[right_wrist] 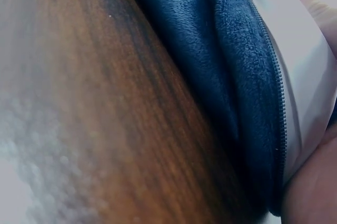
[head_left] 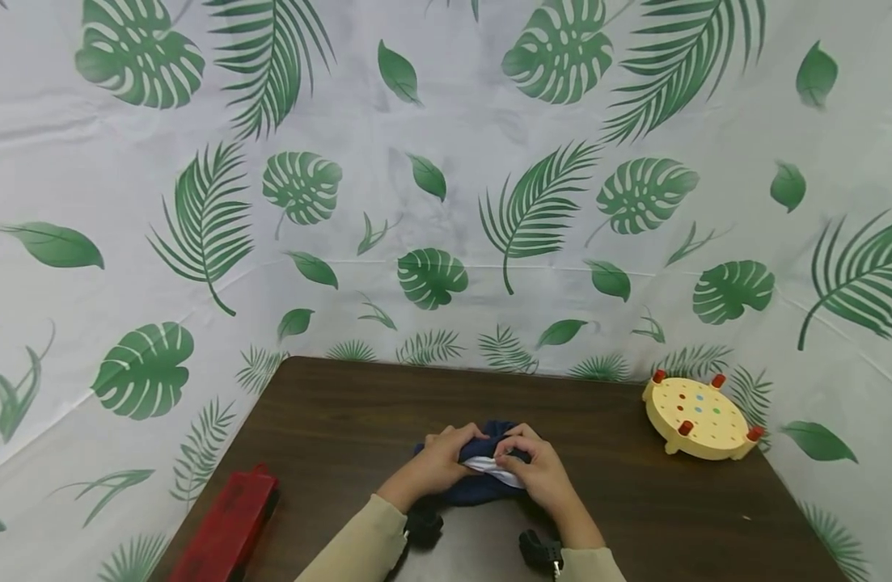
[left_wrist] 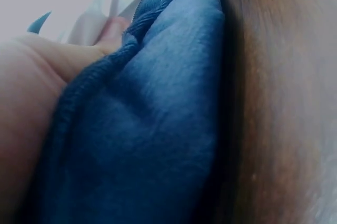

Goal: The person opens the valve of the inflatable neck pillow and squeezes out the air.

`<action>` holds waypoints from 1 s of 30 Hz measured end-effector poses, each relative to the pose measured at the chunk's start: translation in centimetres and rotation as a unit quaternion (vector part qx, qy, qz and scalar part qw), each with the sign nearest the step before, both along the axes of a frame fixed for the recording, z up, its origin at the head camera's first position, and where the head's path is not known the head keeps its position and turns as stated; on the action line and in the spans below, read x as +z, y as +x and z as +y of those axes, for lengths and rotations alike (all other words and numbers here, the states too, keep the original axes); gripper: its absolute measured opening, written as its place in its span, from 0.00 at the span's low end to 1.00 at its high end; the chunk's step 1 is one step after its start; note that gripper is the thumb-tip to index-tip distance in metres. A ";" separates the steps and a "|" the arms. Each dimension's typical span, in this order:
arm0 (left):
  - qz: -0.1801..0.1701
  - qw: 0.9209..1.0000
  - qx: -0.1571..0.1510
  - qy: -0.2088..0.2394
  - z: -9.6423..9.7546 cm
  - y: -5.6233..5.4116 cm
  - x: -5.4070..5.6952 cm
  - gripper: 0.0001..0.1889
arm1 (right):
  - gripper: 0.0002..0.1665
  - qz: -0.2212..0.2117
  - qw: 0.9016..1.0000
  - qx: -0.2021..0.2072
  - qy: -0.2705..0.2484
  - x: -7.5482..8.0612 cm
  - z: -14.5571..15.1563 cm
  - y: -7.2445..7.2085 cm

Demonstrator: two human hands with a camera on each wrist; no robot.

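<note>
A navy plush cover (head_left: 478, 490) with a zipper (right_wrist: 279, 92) along its opening lies on the table in front of me. White fabric (head_left: 492, 466) shows through that opening. My left hand (head_left: 446, 461) grips the cover from the left side, its thumb against the white fabric in the left wrist view. From the right, my right hand (head_left: 539, 469) holds the opening's other end, with thumb and forefinger bent close together over the white part. The undersides of both hands' fingers are hidden by the plush.
The dark wooden table (head_left: 358, 404) stands against a leaf-printed cloth (head_left: 460, 218). A long red case (head_left: 223, 525) lies at the table's left edge. Near the back right sits a round yellow pegboard stool (head_left: 696, 416), upside down with red-tipped legs.
</note>
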State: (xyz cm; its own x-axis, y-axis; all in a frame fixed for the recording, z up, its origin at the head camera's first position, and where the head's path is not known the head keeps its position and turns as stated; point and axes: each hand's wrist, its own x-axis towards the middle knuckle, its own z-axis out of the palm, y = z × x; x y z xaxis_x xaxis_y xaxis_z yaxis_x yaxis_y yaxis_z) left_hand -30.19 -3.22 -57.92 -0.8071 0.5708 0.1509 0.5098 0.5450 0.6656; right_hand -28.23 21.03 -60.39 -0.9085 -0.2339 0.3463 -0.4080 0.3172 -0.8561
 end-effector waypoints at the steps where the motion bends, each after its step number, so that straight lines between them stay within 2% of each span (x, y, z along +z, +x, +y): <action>1: 0.000 1.000 -0.001 0.001 0.0 0.0 0.0 0.19 | 0.06 0.000 1.000 0.001 -0.001 -0.1 0.0 0.1; 7: 0.004 1.000 -0.003 0.004 0.1 0.1 -0.3 0.15 | 0.07 0.010 1.000 0.011 -0.010 -0.3 0.1 0.3; 14: 0.015 1.000 -0.014 0.014 0.3 0.2 -0.3 0.10 | 0.06 0.010 1.000 0.022 -0.016 0.1 0.2 0.6; 22: 0.025 1.000 -0.006 0.004 0.8 -0.1 0.5 0.09 | 0.06 -0.003 0.999 0.030 -0.022 0.3 0.3 0.2; 30: 0.014 1.000 0.004 0.015 0.7 -0.1 0.3 0.07 | 0.05 -0.016 0.999 0.037 0.004 0.2 -0.1 0.2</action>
State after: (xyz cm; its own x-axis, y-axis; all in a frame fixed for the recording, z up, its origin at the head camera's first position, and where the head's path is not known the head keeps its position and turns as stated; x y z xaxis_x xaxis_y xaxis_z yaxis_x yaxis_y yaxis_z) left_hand -30.28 -2.55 -57.65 -0.8063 0.5596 0.1917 0.5252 0.5281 0.6673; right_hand -27.99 20.93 -60.18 -0.8989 -0.3036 0.3158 -0.4036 0.2938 -0.8665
